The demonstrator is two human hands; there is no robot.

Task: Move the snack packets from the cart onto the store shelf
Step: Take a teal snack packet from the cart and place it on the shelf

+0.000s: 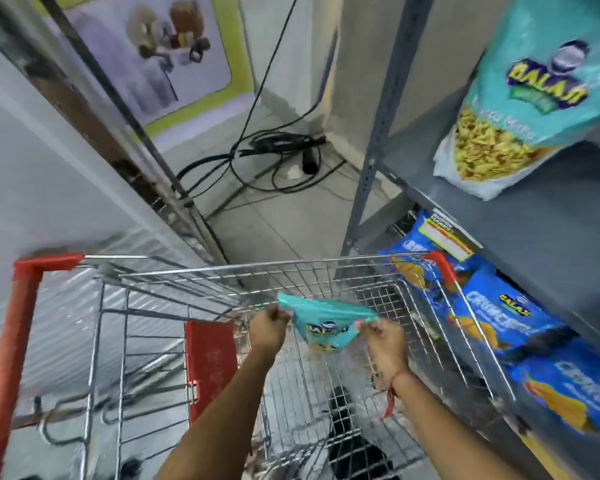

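Over the basket of the wire shopping cart (326, 271), I am holding a teal Balaji snack packet (326, 325) with both hands; my left hand (269, 329) is pinching its upper left corner, the grip closed on the edge of the film; my right hand (383, 342) is pinching the right corner, that grip also closed on the packet; the packet is hanging between the two hands, slack and sagging in the middle, its logo facing up toward me; a red thread bracelet (397, 382) is sitting around my right wrist; the cart's red handle (25, 306) is running along the left side, and a red flap (210, 362) is standing at the child seat just left of my left forearm; to the right, the grey metal store shelf (534, 230) is standing just beside the cart; a second teal Balaji packet (520, 98) is leaning upright on its upper level, well apart from the one I am holding; blue Balaji crisp packets (506, 320) are lying in a row on the level beneath, close to the cart's rim; beyond the cart, black cables (274, 161) are lying coiled on the tiled floor (291, 220); much of the scene is blurred.
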